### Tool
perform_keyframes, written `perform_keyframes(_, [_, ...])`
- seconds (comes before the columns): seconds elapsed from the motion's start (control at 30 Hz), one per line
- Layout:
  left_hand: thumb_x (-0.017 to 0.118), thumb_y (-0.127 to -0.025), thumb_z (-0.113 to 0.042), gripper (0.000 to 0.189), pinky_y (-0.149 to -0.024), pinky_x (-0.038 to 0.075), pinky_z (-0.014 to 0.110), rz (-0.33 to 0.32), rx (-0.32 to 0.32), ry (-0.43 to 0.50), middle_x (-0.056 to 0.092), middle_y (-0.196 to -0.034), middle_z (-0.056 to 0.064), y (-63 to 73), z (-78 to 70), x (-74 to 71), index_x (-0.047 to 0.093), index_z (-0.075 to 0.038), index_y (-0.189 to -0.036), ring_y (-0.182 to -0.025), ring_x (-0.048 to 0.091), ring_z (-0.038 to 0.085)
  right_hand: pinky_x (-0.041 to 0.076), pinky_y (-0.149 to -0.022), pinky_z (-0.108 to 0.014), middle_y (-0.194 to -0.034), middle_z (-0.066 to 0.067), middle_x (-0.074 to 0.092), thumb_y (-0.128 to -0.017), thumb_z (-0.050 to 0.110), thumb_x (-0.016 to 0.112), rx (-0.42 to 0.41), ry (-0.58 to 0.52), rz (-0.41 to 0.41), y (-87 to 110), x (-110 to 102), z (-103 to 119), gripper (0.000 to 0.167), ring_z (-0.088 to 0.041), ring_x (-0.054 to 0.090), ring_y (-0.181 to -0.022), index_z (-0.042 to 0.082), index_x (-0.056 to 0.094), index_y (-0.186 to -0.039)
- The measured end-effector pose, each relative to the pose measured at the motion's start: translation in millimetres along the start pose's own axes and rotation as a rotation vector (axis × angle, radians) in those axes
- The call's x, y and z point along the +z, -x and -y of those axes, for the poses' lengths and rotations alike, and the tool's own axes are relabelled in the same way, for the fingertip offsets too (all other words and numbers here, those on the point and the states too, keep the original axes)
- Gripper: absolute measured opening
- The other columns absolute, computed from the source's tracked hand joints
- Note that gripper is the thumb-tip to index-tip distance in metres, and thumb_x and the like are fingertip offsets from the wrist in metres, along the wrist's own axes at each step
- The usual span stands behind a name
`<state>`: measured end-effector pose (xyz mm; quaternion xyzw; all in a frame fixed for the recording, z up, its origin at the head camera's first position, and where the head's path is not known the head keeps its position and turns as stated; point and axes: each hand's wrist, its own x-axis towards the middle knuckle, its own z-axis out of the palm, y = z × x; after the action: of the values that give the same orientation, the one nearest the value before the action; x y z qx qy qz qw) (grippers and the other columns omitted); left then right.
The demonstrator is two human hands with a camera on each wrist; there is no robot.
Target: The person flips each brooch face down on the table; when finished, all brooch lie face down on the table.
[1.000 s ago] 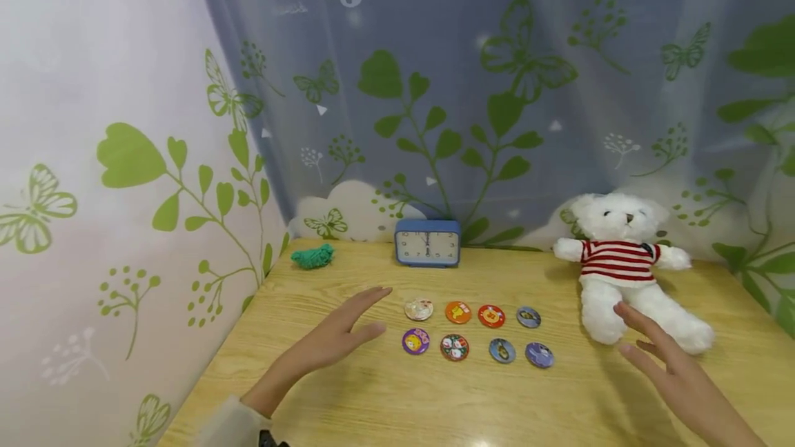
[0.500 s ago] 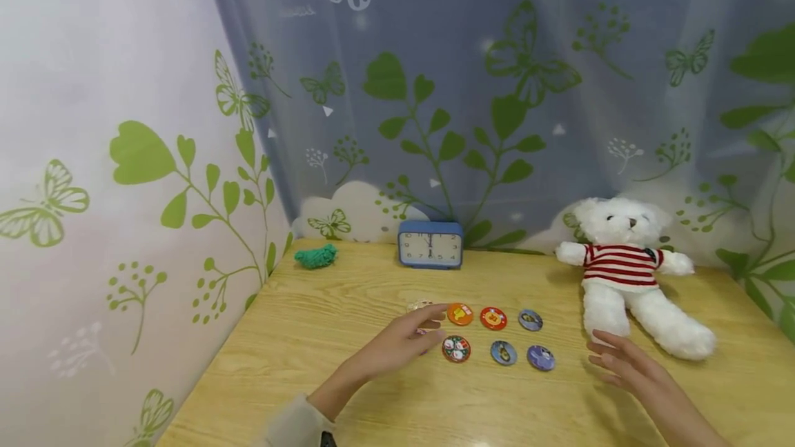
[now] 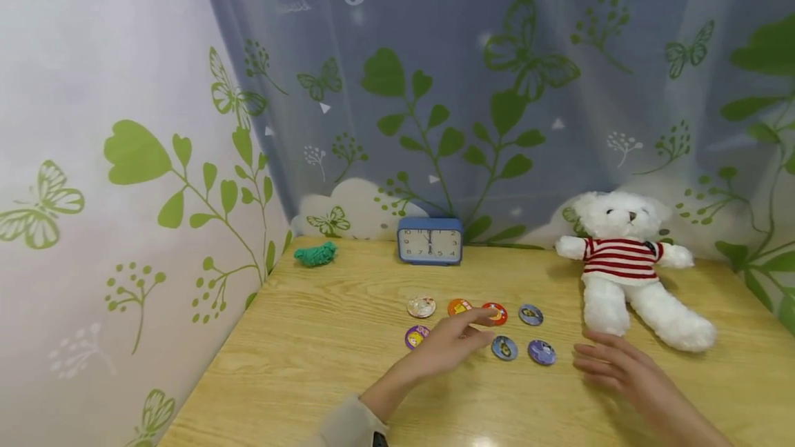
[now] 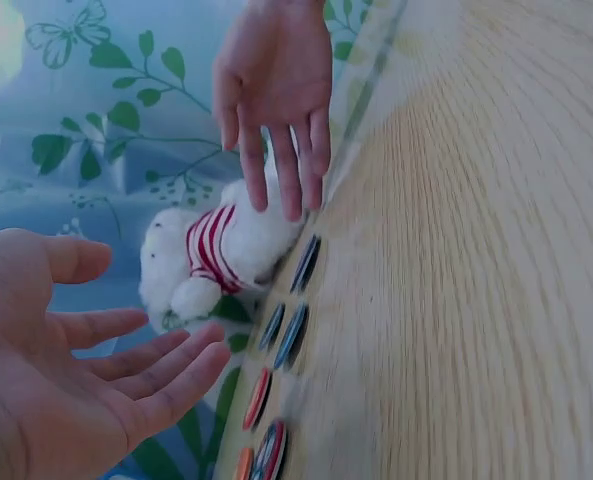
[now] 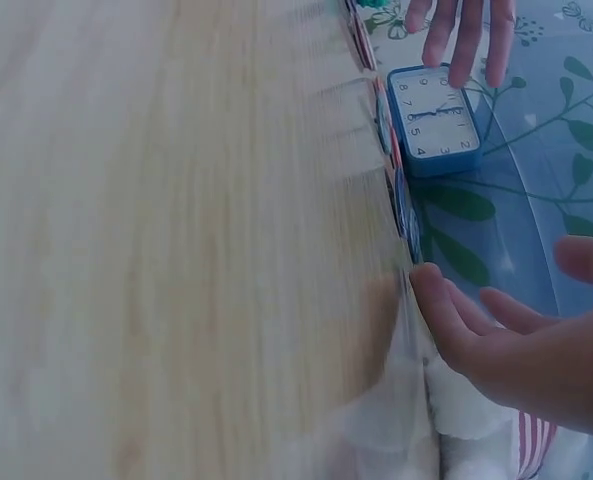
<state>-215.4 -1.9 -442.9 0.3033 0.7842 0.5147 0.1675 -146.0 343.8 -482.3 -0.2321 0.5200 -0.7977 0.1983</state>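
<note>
Your right hand (image 3: pixel 624 368) is hanging over the table (image 3: pixel 279 364), fingers extended, gripping nothing. Your left hand (image 3: pixel 444 347) is hovering, also empty, fingers loosely straight; can't confirm contact. Looks like you're positioning over the badges, none picked; next move is probably calling for lowering left thumb and index finger to pinch one thin rim.

Front row: violet badge (image 3: pixel 542 352) is lying just left of your right fingertips, blue badge (image 3: pixel 504 348) just right of your left thumb. Patterned badge (image 4: pixel 268 455) is mostly hiding under that hand; purple-and-yellow badge (image 3: pixel 415 337) is peeking out left of it.

Back row: red badge (image 3: pixel 497 314) is showing at your left index tip, blue-grey badge (image 3: pixel 531 314) to its right, orange badge (image 3: pixel 459 306) and pale badge (image 3: pixel 421 307) to its left.

Teddy bear (image 3: pixel 624 264) is sitting beyond your right hand, alarm clock (image 3: pixel 430 243) beyond your left.
</note>
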Motion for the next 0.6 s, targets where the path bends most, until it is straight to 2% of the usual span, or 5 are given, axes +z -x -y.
perform_keyframes(0.07, [0.059, -0.107, -0.03, 0.044, -0.085, 0.056, 0.024, 0.01, -0.006, 0.016, 0.062, -0.143, 0.003, -2.7, -1.6, 5.7, 0.057, -0.015, -0.148, -0.11, 0.064, 0.006, 0.052, -0.105, -0.027, -0.139, 0.006, 0.066, -0.114, 0.006, 0.008, 0.004, -0.022, 0.007, -2.2, 1, -2, 0.063, -0.012, 0.064, -0.126, 0.028, 0.059, -0.142])
perform_keyframes(0.27, [0.059, -0.106, -0.027, 0.045, -0.086, 0.059, 0.029, 0.041, -0.051, 0.092, 0.062, -0.141, 0.009, -9.5, -3.8, 24.4, 0.056, -0.015, -0.149, -0.103, 0.069, 0.013, 0.054, -0.102, -0.027, -0.134, 0.01, 0.068, -0.115, 0.01, 0.013, 0.033, 0.032, -0.049, -6.6, 5, -4, 0.058, -0.01, 0.065, -0.123, 0.032, 0.062, -0.137])
perform_keyframes(0.4, [0.061, -0.103, -0.025, 0.048, -0.082, 0.06, 0.027, 0.028, -0.067, 0.113, 0.064, -0.139, 0.01, -13.5, -4.5, 38.6, 0.056, -0.01, -0.148, -0.095, 0.071, 0.017, 0.056, -0.1, -0.027, -0.131, 0.012, 0.069, -0.115, 0.012, 0.013, 0.059, 0.071, -0.095, -7.8, 7, -5, 0.058, -0.009, 0.066, -0.12, 0.035, 0.063, -0.133])
perform_keyframes(0.47, [0.062, -0.103, -0.025, 0.048, -0.08, 0.06, 0.027, 0.019, -0.077, 0.114, 0.068, -0.131, 0.009, -15.0, -6.6, 44.2, 0.056, -0.01, -0.148, -0.092, 0.072, 0.017, 0.056, -0.099, -0.027, -0.13, 0.013, 0.069, -0.115, 0.011, 0.014, 0.069, 0.078, -0.113, -8.9, 9, -4, 0.057, -0.009, 0.067, -0.118, 0.036, 0.063, -0.131])
perform_keyframes(0.6, [0.063, -0.103, -0.029, 0.05, -0.077, 0.058, 0.025, 0.001, -0.117, 0.1, 0.069, -0.131, 0.006, -20.0, -10.6, 52.9, 0.055, -0.011, -0.149, -0.089, 0.071, 0.015, 0.057, -0.098, -0.03, -0.127, 0.012, 0.069, -0.116, 0.017, 0.023, 0.137, 0.144, -0.211, -11.9, 9, -3, 0.043, -0.011, 0.068, -0.117, 0.036, 0.06, -0.129])
